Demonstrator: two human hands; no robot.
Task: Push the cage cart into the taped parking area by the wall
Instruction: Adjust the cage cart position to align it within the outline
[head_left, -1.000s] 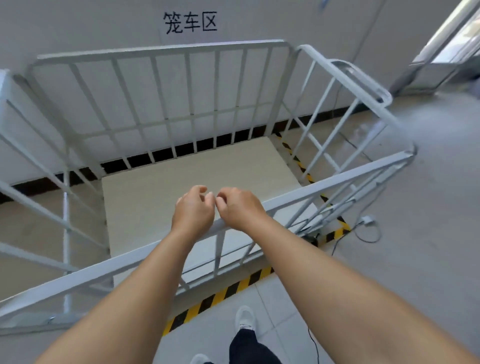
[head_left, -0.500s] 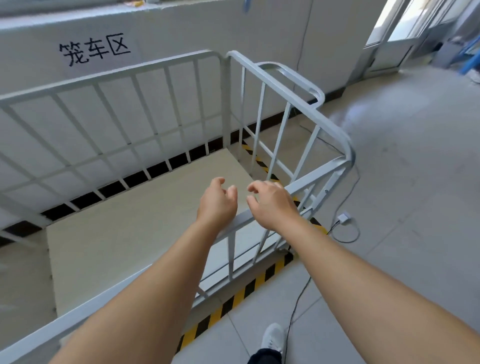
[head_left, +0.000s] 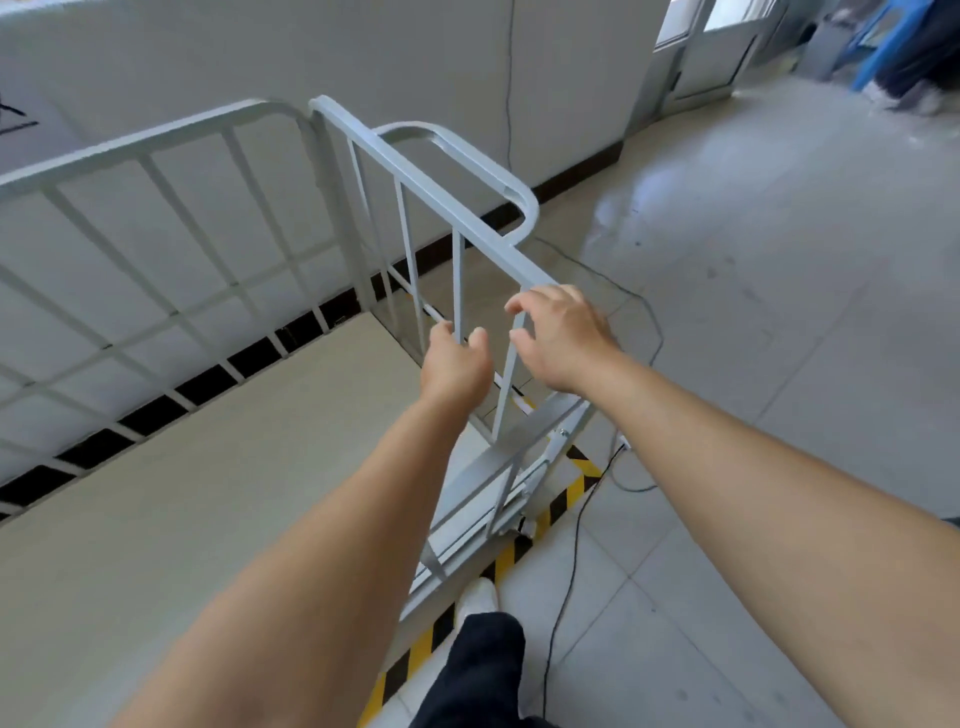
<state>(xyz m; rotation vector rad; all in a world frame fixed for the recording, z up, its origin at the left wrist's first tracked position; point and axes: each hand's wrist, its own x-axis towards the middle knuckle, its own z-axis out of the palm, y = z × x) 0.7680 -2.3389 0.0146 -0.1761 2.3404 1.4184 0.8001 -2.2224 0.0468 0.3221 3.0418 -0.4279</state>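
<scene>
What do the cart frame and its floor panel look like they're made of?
Cart frame: probably metal tubing painted pale grey-white; thin, even bars with smoothly bent corners. Floor panel: a flat, matte, beige sheet, maybe board or plastic; the look leaves it open.

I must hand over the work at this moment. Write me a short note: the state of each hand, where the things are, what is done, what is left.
Left hand: open, above the cage cart, gripping nothing.
Right hand: open, fingers spread over the cart's side rail, not gripping.
Cart: against the wall, its near edge along the striped floor tape.
Done: the cart seems parked.
Left: check that it sits fully inside the tape; a cable lies on the floor nearby.
</scene>
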